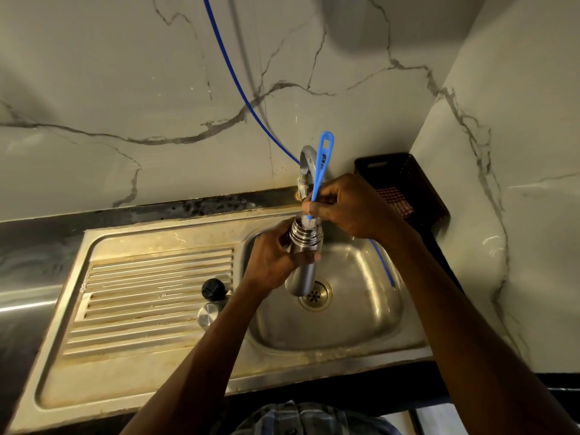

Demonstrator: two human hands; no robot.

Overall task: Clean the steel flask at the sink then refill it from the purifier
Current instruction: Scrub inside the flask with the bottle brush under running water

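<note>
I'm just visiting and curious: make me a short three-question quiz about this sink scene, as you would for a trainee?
1. True or false: the black cap is screwed onto the steel flask.
2. Which hand holds the blue bottle brush? A) left hand B) right hand
3. Fill in: the flask is held over the sink basin, and the brush's bristle end goes into its ____.

Key: 1 false, the cap lies on the drainboard; 2 B; 3 mouth.

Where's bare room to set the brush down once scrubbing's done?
The ribbed drainboard left of the black cap and steel cup is bare. The basin right of the drain is free. Under the tap it's crowded.
</note>
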